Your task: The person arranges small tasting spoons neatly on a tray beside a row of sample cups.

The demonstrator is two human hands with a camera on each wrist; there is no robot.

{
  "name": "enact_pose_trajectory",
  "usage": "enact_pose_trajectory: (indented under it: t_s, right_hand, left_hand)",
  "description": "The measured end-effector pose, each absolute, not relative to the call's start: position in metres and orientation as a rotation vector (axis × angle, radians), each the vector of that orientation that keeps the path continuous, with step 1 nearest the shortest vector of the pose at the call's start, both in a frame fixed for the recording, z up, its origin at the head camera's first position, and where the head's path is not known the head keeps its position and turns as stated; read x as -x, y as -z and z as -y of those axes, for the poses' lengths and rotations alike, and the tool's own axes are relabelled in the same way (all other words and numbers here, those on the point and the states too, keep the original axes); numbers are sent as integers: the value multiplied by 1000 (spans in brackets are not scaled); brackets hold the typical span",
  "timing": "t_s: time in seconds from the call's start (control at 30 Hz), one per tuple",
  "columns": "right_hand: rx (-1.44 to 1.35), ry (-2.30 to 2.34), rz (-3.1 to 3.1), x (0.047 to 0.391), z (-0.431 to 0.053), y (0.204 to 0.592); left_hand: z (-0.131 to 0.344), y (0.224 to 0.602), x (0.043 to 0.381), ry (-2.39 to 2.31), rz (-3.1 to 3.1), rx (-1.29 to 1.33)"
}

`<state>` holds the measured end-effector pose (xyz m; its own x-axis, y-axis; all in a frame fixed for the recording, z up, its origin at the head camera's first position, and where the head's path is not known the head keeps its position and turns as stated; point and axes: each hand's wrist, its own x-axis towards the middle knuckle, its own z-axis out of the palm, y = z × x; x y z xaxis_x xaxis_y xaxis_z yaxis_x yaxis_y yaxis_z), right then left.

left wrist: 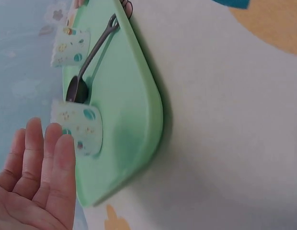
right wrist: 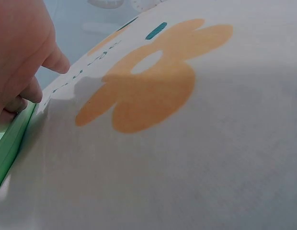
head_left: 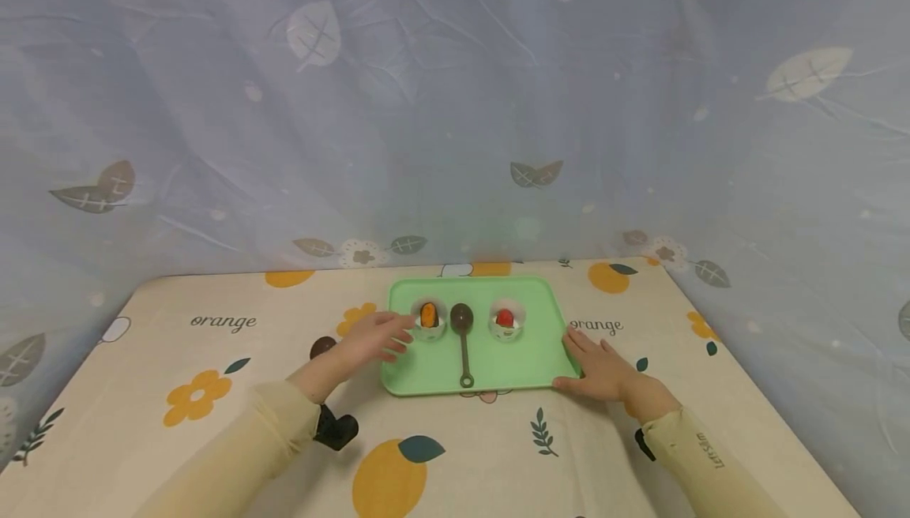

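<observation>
A green tray [head_left: 419,380] lies on the patterned cloth. On it stand two small printed paper cups: the left cup [head_left: 429,333] has something orange and dark in it, the right cup [head_left: 506,334] something red. Between them lies a dark brown spoon [head_left: 462,320], bowl away from me. My left hand [head_left: 373,338] hovers over the tray's left side beside the left cup, fingers extended and holding nothing; the left wrist view shows its palm. My right hand [head_left: 593,365] rests at the tray's front right corner, fingers along the right edge and thumb at the front.
A dark brown round thing [head_left: 323,346] sits left of the tray, partly hidden behind my left wrist. The cloth [head_left: 235,384] is printed with oranges, flowers and words. A blue-grey curtain [head_left: 455,107] with leaf prints hangs behind the table.
</observation>
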<state>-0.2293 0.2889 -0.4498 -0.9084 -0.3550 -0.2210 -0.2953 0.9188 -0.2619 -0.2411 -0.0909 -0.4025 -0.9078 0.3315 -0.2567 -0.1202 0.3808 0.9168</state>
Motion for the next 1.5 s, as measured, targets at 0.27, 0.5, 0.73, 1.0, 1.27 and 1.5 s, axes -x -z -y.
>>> enact_pose_trajectory:
  t_s: [0.27, 0.5, 0.73, 1.0, 1.27, 1.5]
  right_hand:
    - [491, 315, -2820, 229, -289, 449]
    - [485, 322, -2813, 229, -289, 448]
    - [470, 320, -2811, 229, -288, 449]
    - [462, 316, -2817, 229, -287, 450]
    - [466, 344, -2817, 228, -289, 449]
    - [465, 337, -2825, 228, -287, 451]
  left_hand:
    - [118, 401, 238, -1575, -2253, -95]
    - [143, 405, 234, -1587, -2254, -21]
    - [169, 410, 225, -1631, -2231, 27]
    - [194, 415, 214, -1583, -2262, 66]
    - [207, 422, 206, -1567, -2267, 157]
    - [212, 428, 201, -1587, -2208, 242]
